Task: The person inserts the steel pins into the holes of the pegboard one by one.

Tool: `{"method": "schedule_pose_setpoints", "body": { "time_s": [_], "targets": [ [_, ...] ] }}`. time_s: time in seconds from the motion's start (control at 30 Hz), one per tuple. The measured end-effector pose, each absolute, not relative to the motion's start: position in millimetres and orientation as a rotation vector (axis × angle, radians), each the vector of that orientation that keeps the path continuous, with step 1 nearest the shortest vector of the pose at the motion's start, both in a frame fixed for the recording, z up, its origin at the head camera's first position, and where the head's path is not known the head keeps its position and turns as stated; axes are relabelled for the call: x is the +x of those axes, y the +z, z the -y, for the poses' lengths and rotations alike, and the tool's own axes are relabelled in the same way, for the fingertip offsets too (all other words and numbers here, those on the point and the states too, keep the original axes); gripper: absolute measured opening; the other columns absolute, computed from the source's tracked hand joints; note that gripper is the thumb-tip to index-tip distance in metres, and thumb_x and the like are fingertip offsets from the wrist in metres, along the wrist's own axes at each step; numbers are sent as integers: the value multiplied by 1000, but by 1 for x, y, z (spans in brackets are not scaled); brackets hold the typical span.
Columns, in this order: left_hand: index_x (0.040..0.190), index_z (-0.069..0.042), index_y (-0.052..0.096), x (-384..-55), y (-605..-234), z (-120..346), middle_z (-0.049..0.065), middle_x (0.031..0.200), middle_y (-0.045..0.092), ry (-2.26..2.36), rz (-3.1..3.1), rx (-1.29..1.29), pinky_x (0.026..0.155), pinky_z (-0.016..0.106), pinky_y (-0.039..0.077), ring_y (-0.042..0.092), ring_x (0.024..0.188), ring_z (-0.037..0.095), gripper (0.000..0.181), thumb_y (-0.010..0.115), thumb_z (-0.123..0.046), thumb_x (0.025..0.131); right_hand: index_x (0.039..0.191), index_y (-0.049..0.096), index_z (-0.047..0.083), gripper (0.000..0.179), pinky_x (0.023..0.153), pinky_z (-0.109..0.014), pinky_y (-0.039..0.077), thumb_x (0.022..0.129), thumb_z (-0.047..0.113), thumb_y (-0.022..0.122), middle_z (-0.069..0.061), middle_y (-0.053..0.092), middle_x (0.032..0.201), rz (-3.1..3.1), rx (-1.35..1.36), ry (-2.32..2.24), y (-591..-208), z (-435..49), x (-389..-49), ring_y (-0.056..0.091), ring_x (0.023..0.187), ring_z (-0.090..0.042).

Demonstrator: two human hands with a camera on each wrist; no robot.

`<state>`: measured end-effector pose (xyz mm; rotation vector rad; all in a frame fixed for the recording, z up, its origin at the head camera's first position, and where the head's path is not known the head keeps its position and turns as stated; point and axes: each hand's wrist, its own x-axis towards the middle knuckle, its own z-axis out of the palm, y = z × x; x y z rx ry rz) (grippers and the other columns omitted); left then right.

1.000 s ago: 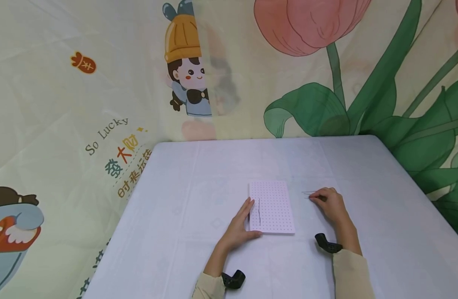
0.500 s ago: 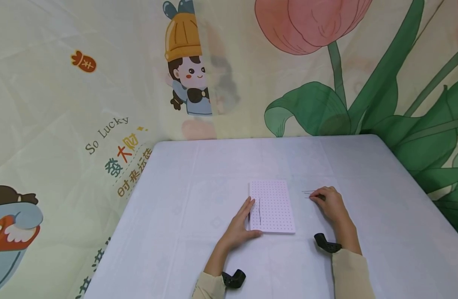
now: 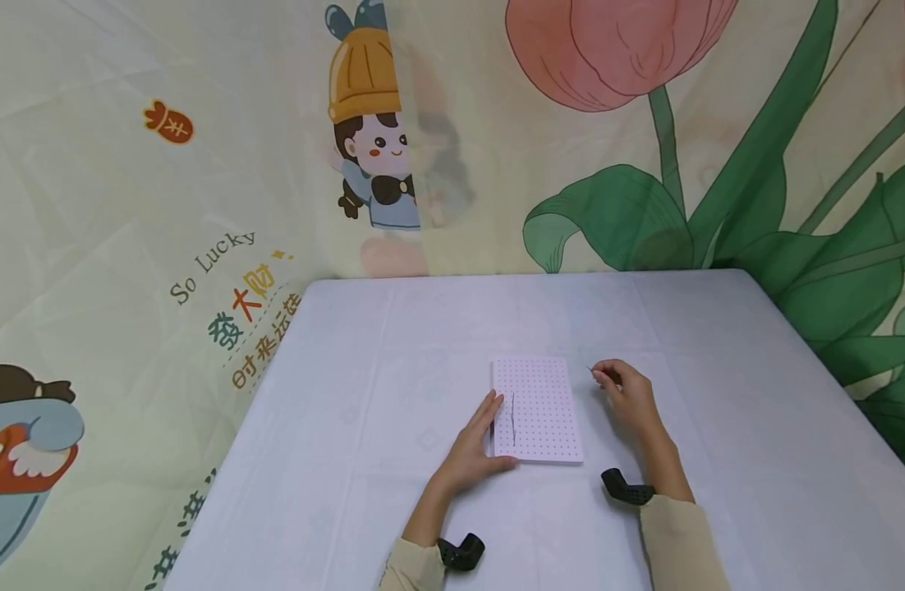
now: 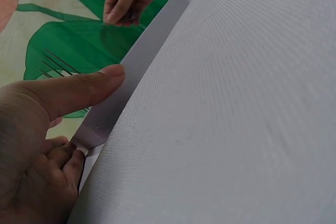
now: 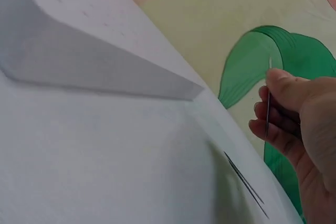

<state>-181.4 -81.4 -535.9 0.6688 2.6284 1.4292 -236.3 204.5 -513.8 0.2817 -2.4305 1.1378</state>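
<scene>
A pale pegboard (image 3: 544,410) dotted with rows of small holes lies on the white-covered table. My left hand (image 3: 470,447) holds it at the near left corner, thumb along the near side and fingers at the left edge. Several thin needles (image 4: 58,64) stand up from the board in the left wrist view; from the head they look like a dark line near its left side. Off the board's right edge, my right hand (image 3: 630,394) pinches one slim metal needle (image 5: 268,108) between thumb and fingers. Loose needles (image 5: 244,182) lie on the cloth below that hand.
The white cloth (image 3: 364,394) covers the whole table around the board. Its far edge meets a curtain (image 3: 467,164) printed with a tulip, leaves and cartoon figures. A black wrist mount (image 3: 463,552) sits on each wrist.
My right hand has lifted and moved left toward the board with one needle, away from where several thin needles showed at its fingertips. The left hand and the board stay put.
</scene>
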Motion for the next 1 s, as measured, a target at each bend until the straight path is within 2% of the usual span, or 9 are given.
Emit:
{"method": "schedule_pose_setpoints", "body": {
  "time_s": [0.13,0.37,0.6,0.77,1.0],
  "targets": [
    [148,-17,21,-181,-536,81,2,154,12,1431,-2629,680,110,41,18,13,139,19,100,80,-29,68,92,62,0,11,62,-13,45,89,9,60,-8,63,81,2370,367,1212,-511,-186,-238,57,72,-16],
    [148,-16,22,-180,-535,82,2,154,13,1442,-2630,683,110,41,18,13,139,19,101,81,-29,67,91,63,1,9,66,-16,46,87,9,62,-7,65,82,2353,390,1275,-514,-166,-240,59,75,-16],
    [148,-19,21,-181,-536,83,0,154,11,1429,-2623,671,110,40,18,13,139,18,99,80,-31,69,94,63,5,14,66,-18,50,89,18,60,-3,65,83,2314,353,1424,-517,-145,-238,60,75,-14],
    [148,-19,22,-181,-536,83,0,154,11,1430,-2619,673,110,41,18,13,139,19,99,79,-32,69,94,62,4,12,63,-20,53,88,14,62,-4,66,82,2222,419,1572,-517,-127,-236,63,72,-15],
    [148,-19,23,-180,-534,84,-1,154,11,1436,-2612,680,110,44,19,14,138,20,98,79,-34,69,92,63,0,12,69,-21,54,83,6,67,-9,66,86,2190,485,1678,-518,-109,-234,66,79,-21]
  ]
}}
